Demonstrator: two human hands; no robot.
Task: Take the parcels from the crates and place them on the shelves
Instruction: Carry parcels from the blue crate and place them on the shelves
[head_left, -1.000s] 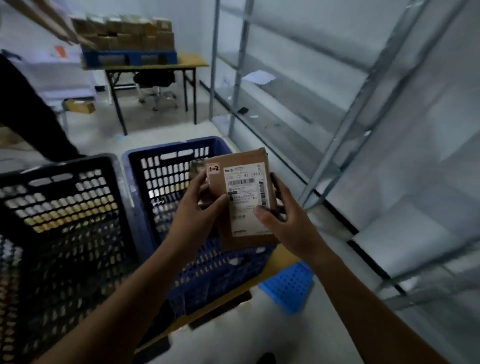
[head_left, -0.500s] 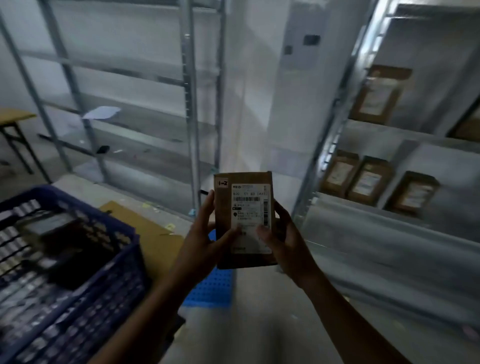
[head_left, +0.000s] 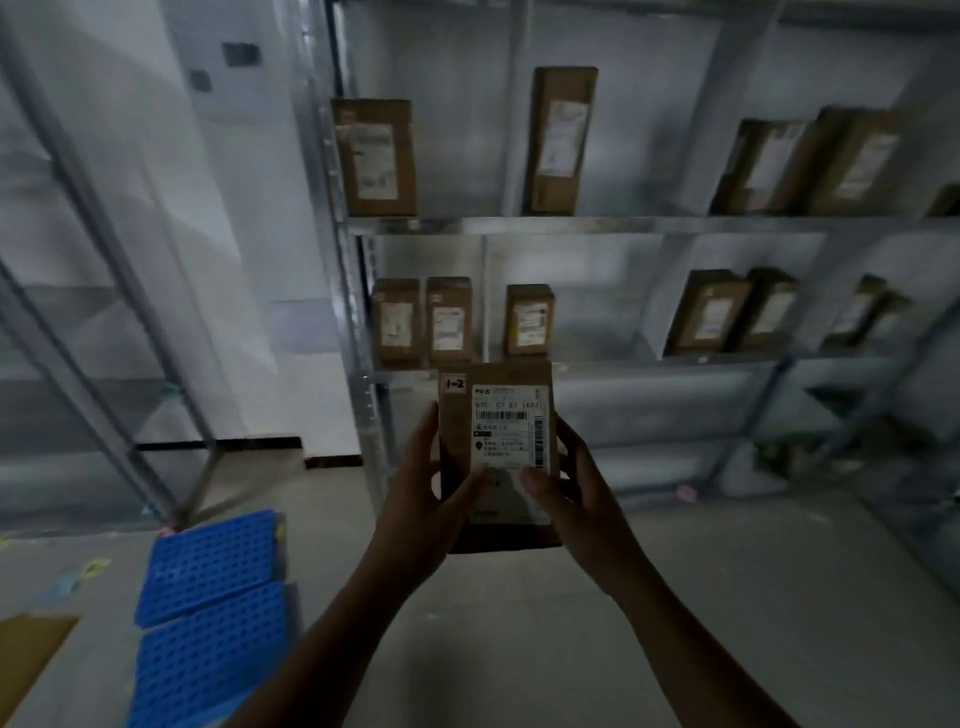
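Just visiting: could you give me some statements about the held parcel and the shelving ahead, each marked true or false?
1. Both the left hand and the right hand hold the parcel. True.
2. The parcel's printed label faces away from the camera. False: it faces the camera.
3. A small tag at its top left reads 1-2. True.
4. The metal shelving ahead holds nothing. False: brown boxes stand on two levels.
5. Blue perforated panels lie on the floor at lower left. True.
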